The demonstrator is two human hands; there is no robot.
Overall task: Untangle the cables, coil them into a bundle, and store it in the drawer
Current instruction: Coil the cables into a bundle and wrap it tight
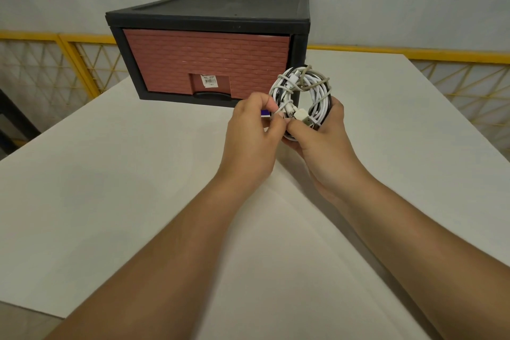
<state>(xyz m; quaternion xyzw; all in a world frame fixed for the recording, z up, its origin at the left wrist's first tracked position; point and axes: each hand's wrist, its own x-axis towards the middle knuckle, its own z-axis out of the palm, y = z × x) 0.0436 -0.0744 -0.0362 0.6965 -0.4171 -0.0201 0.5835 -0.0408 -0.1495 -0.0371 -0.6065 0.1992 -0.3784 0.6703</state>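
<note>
A matt black plastic drawer frame (220,5) stands near the far edge of the white tabletop (110,174). Its reddish-brown plastic drawer front (207,58) is moulded in rough brick-like relief and bears a white paper label (209,80). The coiled bundle of white and black cables (320,91) has smooth plastic sheathing. The tabletop looks smooth and matt.

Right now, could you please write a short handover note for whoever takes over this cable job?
Left hand pinches the cable bundle at its lower left.
Right hand grips it from below.
Both hold it over the table, before the shut drawer.
Done: cables coiled into a ring.
Left: probably tuck in loose ends, open drawer, put bundle in.
</note>
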